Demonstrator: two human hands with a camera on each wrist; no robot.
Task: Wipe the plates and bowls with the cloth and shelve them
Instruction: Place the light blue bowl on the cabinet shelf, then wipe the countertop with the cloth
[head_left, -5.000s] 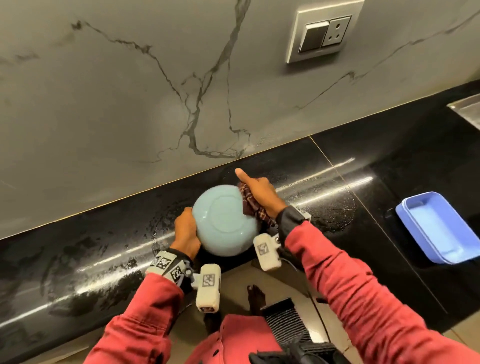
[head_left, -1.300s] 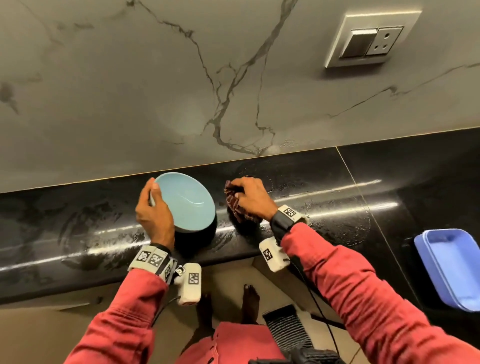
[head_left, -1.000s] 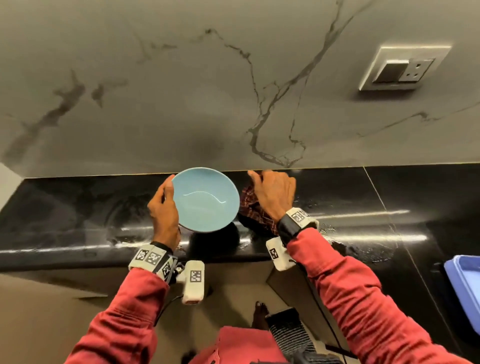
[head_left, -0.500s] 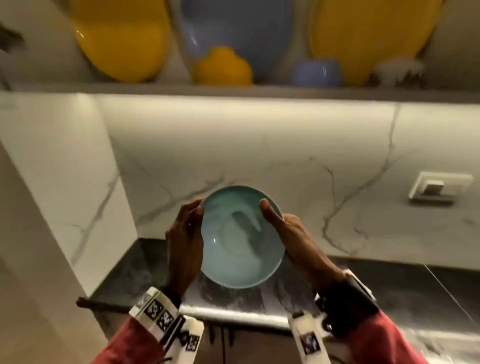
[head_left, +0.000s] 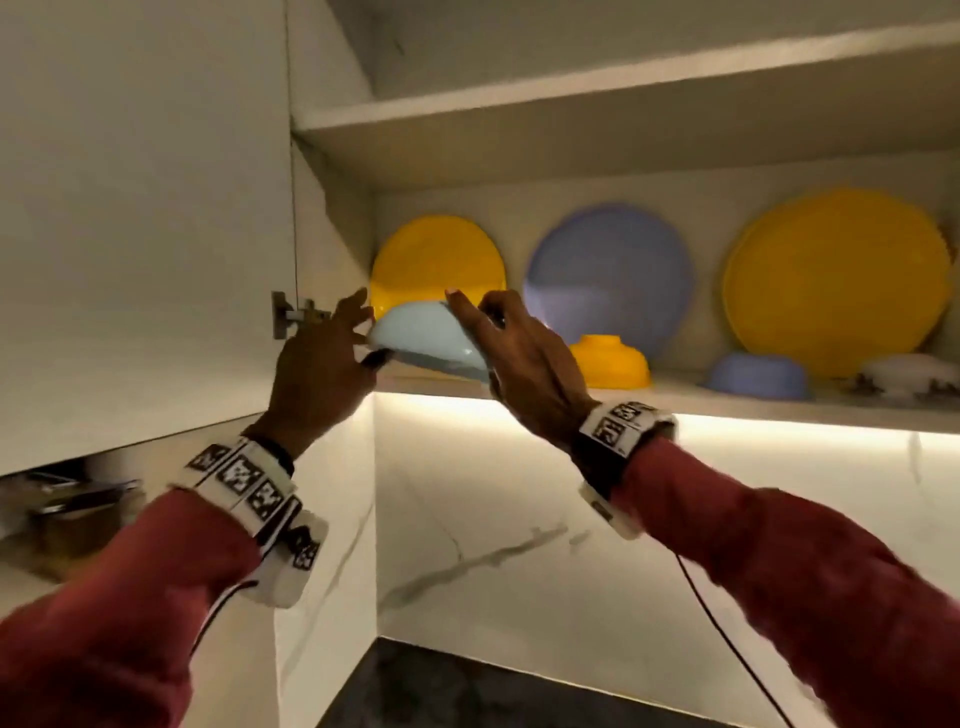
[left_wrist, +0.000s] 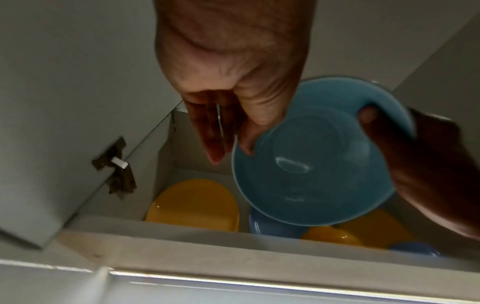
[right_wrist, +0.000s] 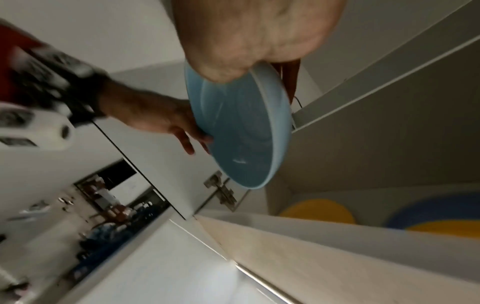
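Note:
A light blue bowl (head_left: 423, 335) hangs tilted, mouth down, just above the left end of the lower shelf (head_left: 675, 402), in front of a yellow plate (head_left: 436, 260). My right hand (head_left: 478, 322) pinches its rim, thumb inside and fingers over the outside. My left hand (head_left: 358, 335) touches the bowl's left rim with straight fingers. In the left wrist view the bowl's hollow (left_wrist: 311, 168) faces the camera beside my left hand (left_wrist: 228, 144). The right wrist view shows the bowl (right_wrist: 241, 127) edge-on under my right hand (right_wrist: 259, 67). No cloth is in view.
Against the shelf's back wall lean a blue plate (head_left: 608, 275) and a large yellow plate (head_left: 836, 280). Upside-down yellow (head_left: 610, 361), blue (head_left: 758, 374) and white (head_left: 904, 376) bowls sit in front. The open cabinet door (head_left: 140, 208) with its hinge (head_left: 293, 317) stands close on the left.
My right hand left the cloth on the counter and took the bowl's rim. Both hands lifted the bowl from above the counter to the shelf and tipped it mouth down.

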